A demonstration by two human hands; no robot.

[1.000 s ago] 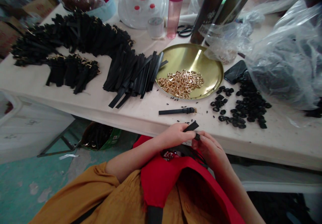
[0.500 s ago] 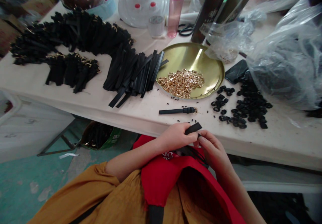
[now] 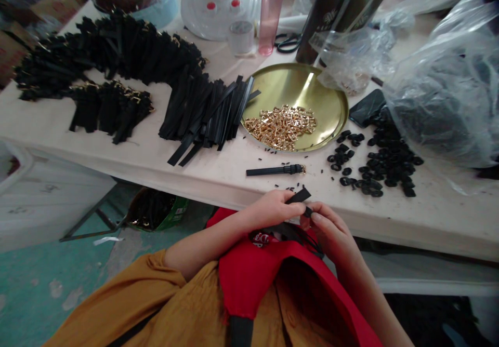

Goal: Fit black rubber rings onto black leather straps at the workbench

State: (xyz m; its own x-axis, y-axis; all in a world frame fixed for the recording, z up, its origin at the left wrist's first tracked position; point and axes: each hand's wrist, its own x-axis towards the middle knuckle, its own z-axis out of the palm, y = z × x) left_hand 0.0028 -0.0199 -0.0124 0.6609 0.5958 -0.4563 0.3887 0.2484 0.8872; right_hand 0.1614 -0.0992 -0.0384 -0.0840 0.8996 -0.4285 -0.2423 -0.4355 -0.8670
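Note:
My left hand (image 3: 273, 209) pinches a short black leather strap (image 3: 299, 196) just above the table's front edge. My right hand (image 3: 329, 227) meets it from the other side, its fingertips on a small black ring (image 3: 308, 212) on the strap. More black strips dangle below my hands over a red apron (image 3: 249, 279). A finished black strap with a gold buckle (image 3: 275, 171) lies on the table just ahead of my hands. Tiny black pieces (image 3: 288, 186) are scattered near it.
A brass tray (image 3: 296, 84) holds gold buckles (image 3: 280, 127). Black rings (image 3: 385, 168) lie to its right, beside a plastic bag (image 3: 440, 92). Piles of black straps (image 3: 202, 113) cover the table's left side. A bottle (image 3: 271, 14) and a phone (image 3: 366, 107) stand further back.
My hands stay close together on the strap. The black ring now sits a little lower against my right fingertips, and the strap tilts slightly differently.

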